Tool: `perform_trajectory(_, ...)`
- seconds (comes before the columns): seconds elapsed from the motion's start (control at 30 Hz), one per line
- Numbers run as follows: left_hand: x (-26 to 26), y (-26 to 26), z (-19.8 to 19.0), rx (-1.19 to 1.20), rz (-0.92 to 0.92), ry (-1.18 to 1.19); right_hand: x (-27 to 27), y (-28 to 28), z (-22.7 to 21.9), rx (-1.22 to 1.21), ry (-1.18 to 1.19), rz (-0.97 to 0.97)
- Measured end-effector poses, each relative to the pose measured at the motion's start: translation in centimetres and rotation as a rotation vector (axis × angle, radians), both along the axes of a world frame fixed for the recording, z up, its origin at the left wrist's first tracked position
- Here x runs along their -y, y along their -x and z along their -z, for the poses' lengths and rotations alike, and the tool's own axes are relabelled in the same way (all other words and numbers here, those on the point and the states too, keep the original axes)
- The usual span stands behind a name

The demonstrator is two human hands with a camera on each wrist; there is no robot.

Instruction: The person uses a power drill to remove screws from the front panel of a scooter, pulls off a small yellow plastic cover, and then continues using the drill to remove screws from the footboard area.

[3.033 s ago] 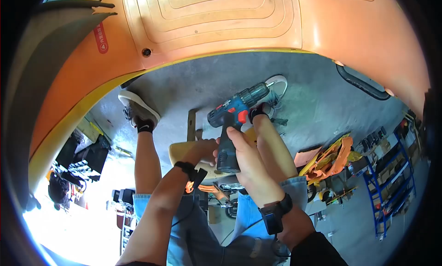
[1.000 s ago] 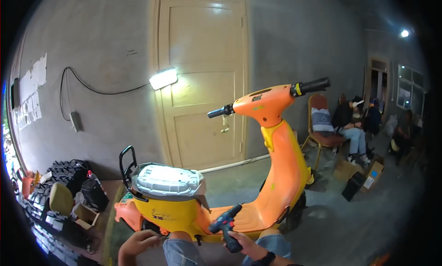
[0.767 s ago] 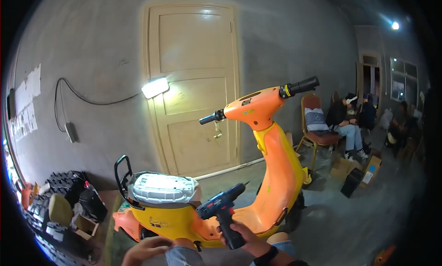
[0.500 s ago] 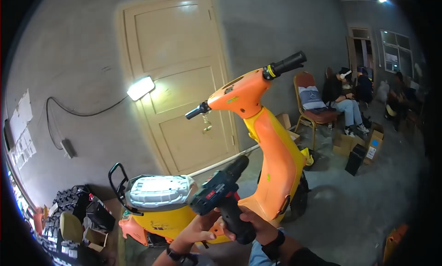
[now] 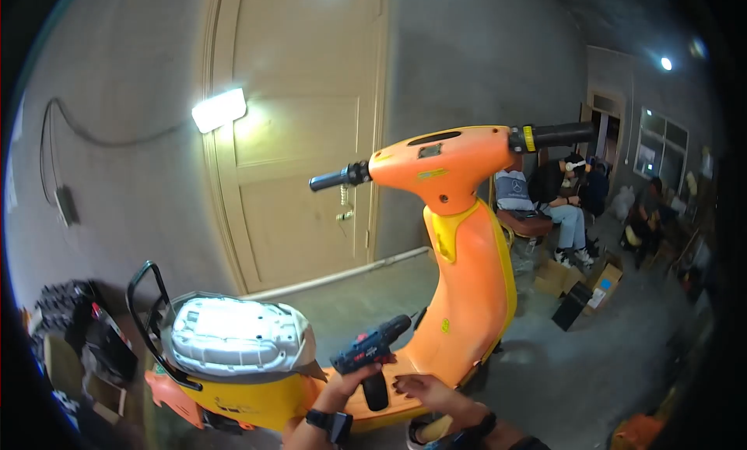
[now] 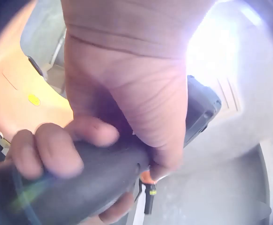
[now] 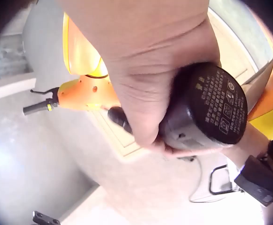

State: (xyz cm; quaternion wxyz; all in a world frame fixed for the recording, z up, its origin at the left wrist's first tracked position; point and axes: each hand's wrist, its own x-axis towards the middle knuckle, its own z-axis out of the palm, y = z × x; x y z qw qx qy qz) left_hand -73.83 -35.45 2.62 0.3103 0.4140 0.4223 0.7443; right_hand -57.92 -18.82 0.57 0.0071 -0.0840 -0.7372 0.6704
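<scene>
A dark blue cordless drill [image 5: 372, 346] with red accents and a black grip stands over the scooter's footboard, its chuck pointing up and right in the head view. My left hand [image 5: 345, 384] holds it by the grip just under the drill body. Close to the right of the grip is my right hand [image 5: 428, 391], fingers bent toward it; I cannot tell whether they still grip it. In the right wrist view the printed battery base [image 7: 218, 105] lies against the right hand [image 7: 146, 89]. Fingers overlap the black handle [image 6: 99, 183] in the left wrist view.
An orange and yellow scooter [image 5: 471, 294] stands before me, a pale shell [image 5: 237, 337] on its seat area. A lit lamp [image 5: 219, 110] hangs by a door [image 5: 303, 138]. Seated people [image 5: 562, 201] and cardboard boxes [image 5: 603, 283] are at right; dark crates [image 5: 70, 310] sit left.
The head view has risen from the floor to the scooter. The drill was in the right hand; the left hand came over and took hold of the grip, and both have moved lower.
</scene>
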Motion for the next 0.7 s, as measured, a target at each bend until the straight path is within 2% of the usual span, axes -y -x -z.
perform_trajectory(0.03, -0.4, 0.4, 0.6, 0.153, -0.037, 0.023, -0.9, -0.4, -2.7, 0.072, -0.066, 0.084)
perform_trajectory(0.07, -0.8, 1.7, 2.1, 0.131, -0.019, 0.026, -2.3, -0.8, -4.4, 0.008, -0.139, 0.163)
perform_trajectory(0.1, -0.8, 1.9, 2.1, 0.154, -0.033, 0.024, -3.7, -1.0, -6.8, -0.095, -0.338, 0.246)
perform_trajectory(0.13, -0.9, 2.0, 1.6, 0.175, -0.041, 0.024, -5.7, -1.2, -8.7, -0.117, -0.432, 0.408)
perform_trajectory(0.17, -1.0, 1.7, 1.3, 0.189, -0.023, 0.020, -8.2, -1.2, -10.1, -0.258, -0.410, 0.522)
perform_trajectory(0.2, -1.0, 1.3, 0.8, 0.300, -0.024, -0.025, -10.9, -1.2, -12.2, -0.348, -0.561, 0.625)
perform_trajectory(0.23, -1.1, 1.0, 0.4, 0.407, -0.024, -0.064, -11.1, -1.6, -16.5, -0.347, -0.523, 0.726)
perform_trajectory(0.27, -1.2, 0.7, 0.0, 0.411, -0.002, -0.053, -14.2, -1.9, -18.0, -0.547, -0.867, 0.809)
perform_trajectory(0.3, -1.2, 0.3, -0.4, 0.476, -0.044, -0.091, -14.1, -2.8, -21.6, -0.490, -0.912, 0.889)
perform_trajectory(0.33, -1.2, -0.1, -0.6, 0.542, -0.093, -0.127, -14.5, -3.3, -24.1, -0.489, -1.070, 1.045)
perform_trajectory(0.37, -1.4, -0.1, -0.3, 0.606, -0.119, -0.124, -14.9, -3.9, -26.4, -0.491, -1.090, 1.094)
perform_trajectory(0.43, -1.7, 0.4, 0.4, 0.668, -0.097, -0.121, -18.6, -4.8, -29.2, -0.699, -1.145, 1.206)
perform_trajectory(0.5, -2.1, 1.2, 2.1, 0.772, -0.012, -0.131, -21.3, -5.1, -32.7, -0.915, -1.001, 1.194)
perform_trajectory(0.53, -2.0, 0.8, 1.4, 0.777, -0.029, -0.167, -21.5, -5.2, -34.9, -0.991, -0.985, 1.123)
perform_trajectory(0.57, -1.8, 0.7, 1.7, 0.823, -0.028, -0.176, -22.4, -4.7, -36.7, -1.156, -0.797, 1.029)
perform_trajectory(0.6, -2.1, 1.0, 1.7, 0.861, -0.014, -0.186, -19.7, -4.5, -38.6, -1.134, -0.676, 1.008)
perform_trajectory(0.63, -2.1, 1.2, 2.0, 0.847, 0.005, -0.184, -19.4, -4.6, -40.8, -1.005, -0.711, 1.136)
perform_trajectory(0.7, -1.6, 1.3, 1.9, 0.781, -0.007, -0.159, -20.0, -3.4, -43.5, -1.081, -0.771, 1.118)
